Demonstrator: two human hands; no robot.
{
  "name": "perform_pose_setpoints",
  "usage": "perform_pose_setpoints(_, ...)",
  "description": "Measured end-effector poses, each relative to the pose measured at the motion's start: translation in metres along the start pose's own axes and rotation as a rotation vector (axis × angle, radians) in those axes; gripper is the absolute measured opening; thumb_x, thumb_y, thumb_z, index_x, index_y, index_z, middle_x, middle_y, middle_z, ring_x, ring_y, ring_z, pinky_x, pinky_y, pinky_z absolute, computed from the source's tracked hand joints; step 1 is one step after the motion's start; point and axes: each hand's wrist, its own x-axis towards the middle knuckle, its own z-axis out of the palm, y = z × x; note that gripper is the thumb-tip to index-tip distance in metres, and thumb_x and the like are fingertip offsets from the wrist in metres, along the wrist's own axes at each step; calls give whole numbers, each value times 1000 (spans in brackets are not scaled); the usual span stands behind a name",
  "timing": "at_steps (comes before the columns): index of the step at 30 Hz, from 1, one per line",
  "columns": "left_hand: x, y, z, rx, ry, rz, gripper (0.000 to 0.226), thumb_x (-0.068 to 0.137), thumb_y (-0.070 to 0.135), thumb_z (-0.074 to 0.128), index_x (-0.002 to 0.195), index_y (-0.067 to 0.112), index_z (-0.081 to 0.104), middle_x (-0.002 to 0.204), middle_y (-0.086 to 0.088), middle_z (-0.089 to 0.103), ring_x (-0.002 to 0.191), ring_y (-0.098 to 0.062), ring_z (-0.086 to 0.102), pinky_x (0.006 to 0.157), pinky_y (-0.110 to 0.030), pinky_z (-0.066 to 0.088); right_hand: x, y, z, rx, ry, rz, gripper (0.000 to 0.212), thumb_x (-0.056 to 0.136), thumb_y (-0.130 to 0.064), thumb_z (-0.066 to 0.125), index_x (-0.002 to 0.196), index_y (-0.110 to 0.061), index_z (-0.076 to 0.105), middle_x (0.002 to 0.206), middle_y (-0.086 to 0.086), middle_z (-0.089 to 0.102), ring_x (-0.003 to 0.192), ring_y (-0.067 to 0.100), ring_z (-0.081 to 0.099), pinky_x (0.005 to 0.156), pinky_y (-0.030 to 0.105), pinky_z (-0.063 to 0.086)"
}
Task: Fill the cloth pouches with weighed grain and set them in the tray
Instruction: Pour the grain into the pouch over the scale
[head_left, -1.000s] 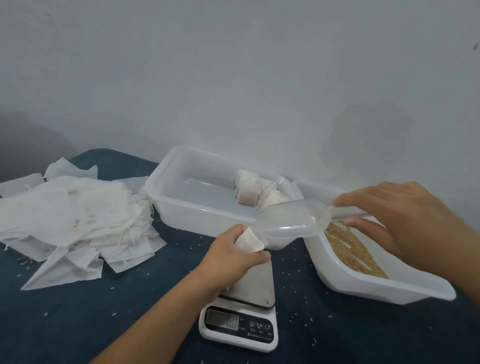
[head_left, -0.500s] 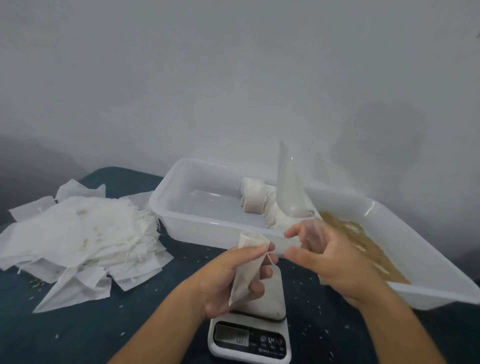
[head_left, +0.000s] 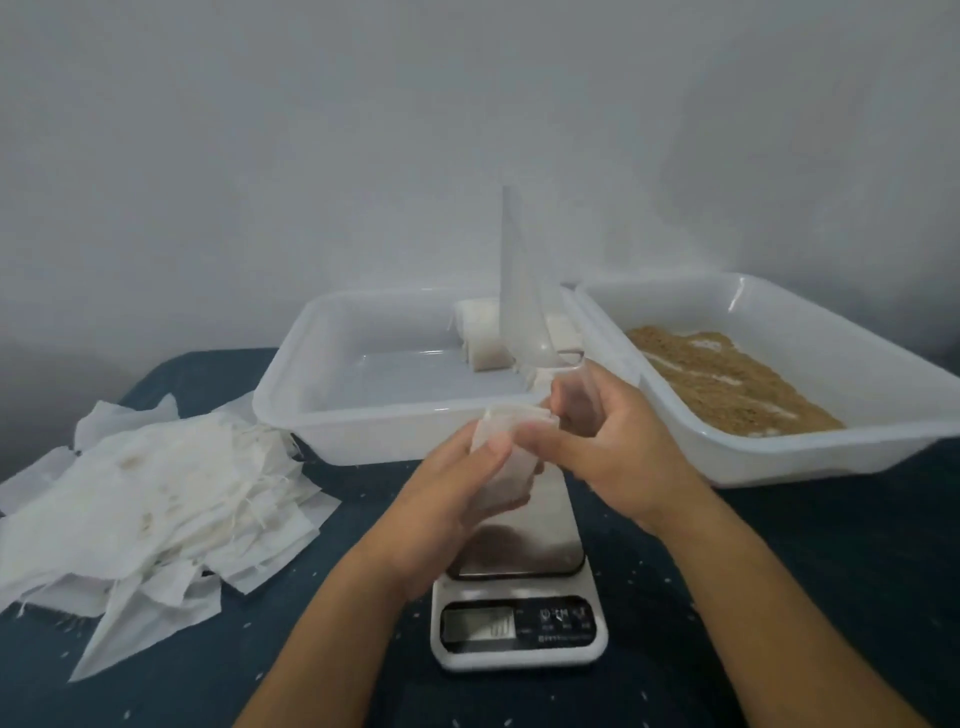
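A white cloth pouch (head_left: 508, 470) is held above the scale (head_left: 519, 587). My left hand (head_left: 457, 499) grips its body from below. My right hand (head_left: 602, 441) pinches the pouch's top edge and also holds the handle of a clear plastic scoop (head_left: 519, 296), which stands upright with its bowl pointing up. Behind them, a clear tray (head_left: 374, 415) holds a few filled pouches (head_left: 485, 335) at its back right. A second tray (head_left: 779, 447) on the right holds brown grain (head_left: 727, 389).
A heap of empty white pouches (head_left: 145, 504) lies on the dark blue cloth at the left. Stray grains dot the cloth around the scale. A grey wall rises just behind the trays.
The scoop swung from lying over the pouch to standing upright. My right hand came from the grain tray to the pouch's top. The pouch now sits between both hands.
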Motion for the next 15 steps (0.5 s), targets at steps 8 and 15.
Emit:
perform_pose_setpoints(8,5,-9,15,295,367,77,21,102,33,61,98,23,79,95,-8,77,90,-23,73,86,-38,59,-3,5,-7,-12,54,-16,24,82,-39,83,85,-34,59,76,-16,58,63,4,51,57,18,45)
perform_pose_setpoints(15,5,-6,8,225,422,20,26,104,25,60,96,9,78,101,-22,74,86,-21,67,85,-38,54,-6,8,-11,40,-7,142,30,81,-38,86,104,-44,69,108,-28,72,98,-5,69,56,19,51)
